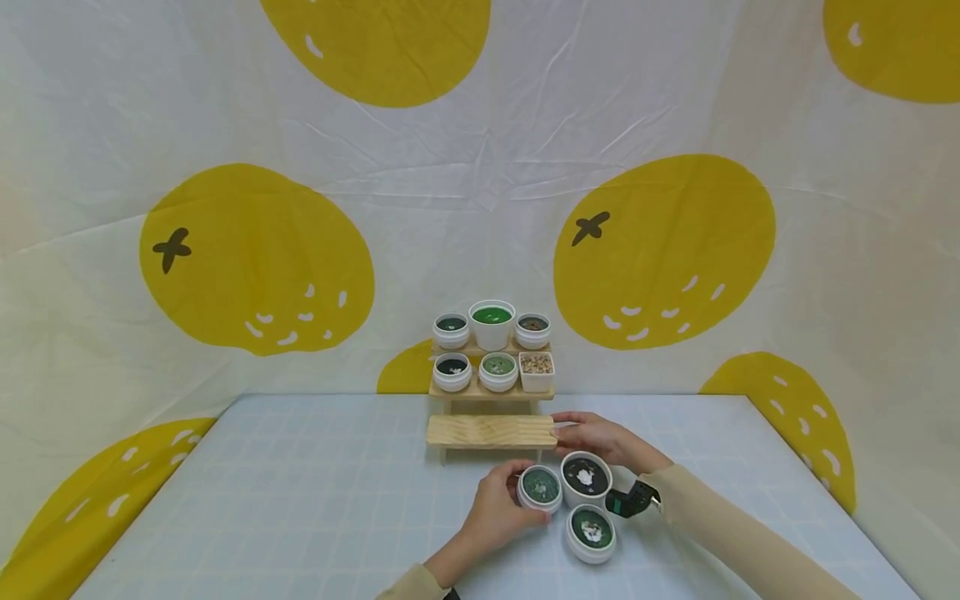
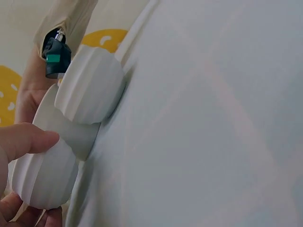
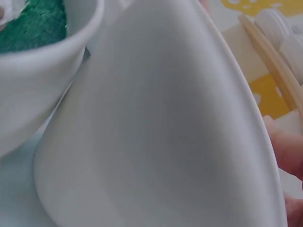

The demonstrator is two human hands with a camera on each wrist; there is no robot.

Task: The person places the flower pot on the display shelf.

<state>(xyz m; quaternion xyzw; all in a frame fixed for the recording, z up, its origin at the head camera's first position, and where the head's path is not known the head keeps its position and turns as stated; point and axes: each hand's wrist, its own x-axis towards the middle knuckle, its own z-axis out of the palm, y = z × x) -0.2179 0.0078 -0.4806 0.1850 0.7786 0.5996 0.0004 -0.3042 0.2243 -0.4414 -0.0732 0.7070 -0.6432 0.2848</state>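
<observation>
My left hand (image 1: 497,510) grips a small white ribbed bowl (image 1: 540,487) of dark green food, thumb on the near side and fingers round the far side. In the left wrist view, the thumb presses against the ribbed wall of this bowl (image 2: 45,177). Right behind it stands a larger, smooth white bowl (image 1: 586,477) with dark contents and a white topping. My right hand (image 1: 600,439) reaches past that bowl and pinches the right end of the lowest step (image 1: 491,431) of a wooden tiered stand. Its fingers (image 3: 286,146) show partly behind the large bowl in the right wrist view.
Another ribbed bowl (image 1: 591,533) of green food with a white topping stands in front. The stand's upper steps carry several white bowls, a tall cup (image 1: 492,325) of bright green and a square dish (image 1: 537,372) of brown bits. A fruit-print cloth (image 1: 480,233) hangs behind.
</observation>
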